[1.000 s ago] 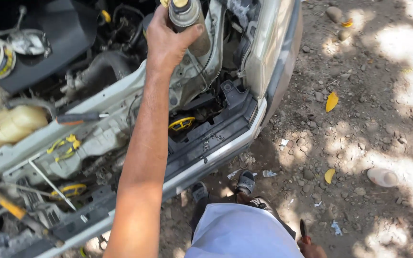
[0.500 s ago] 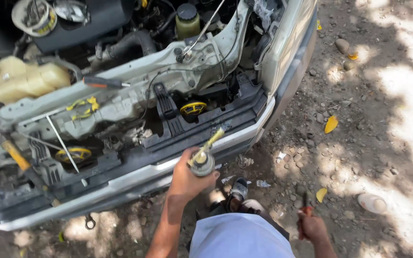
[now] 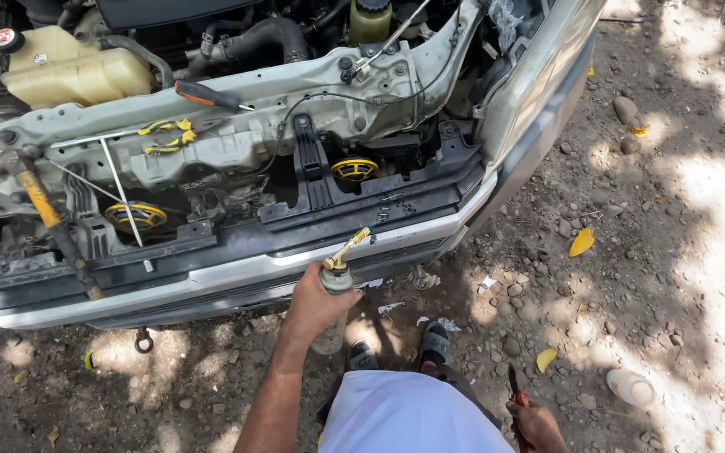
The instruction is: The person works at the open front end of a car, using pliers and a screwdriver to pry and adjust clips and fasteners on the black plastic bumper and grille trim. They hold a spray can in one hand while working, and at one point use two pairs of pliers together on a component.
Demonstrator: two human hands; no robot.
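Note:
My left hand (image 3: pixel 312 306) is closed around a small clear bottle (image 3: pixel 335 278) with a yellow spout (image 3: pixel 352 246) that points up and to the right. It holds the bottle just in front of the car's silver front bumper bar (image 3: pixel 237 273). At the bottom right, beside my white shirt, my right hand (image 3: pixel 537 424) grips a slim tool with a red and black handle (image 3: pixel 513 386), its tip pointing up. The open engine bay (image 3: pixel 237 143) lies beyond the bar.
A hammer with a yellow handle (image 3: pixel 44 210) leans at the left of the car front. An orange-and-black screwdriver (image 3: pixel 207 94) rests on the upper crossmember. Two yellow discs (image 3: pixel 354 169) sit behind the black panel. My sandalled feet (image 3: pixel 434 340) stand on stony dirt; a white bottle (image 3: pixel 631 387) lies at the right.
My left hand came down from high over the engine bay with the bottle to in front of the bumper bar. The right hand with its tool came into view.

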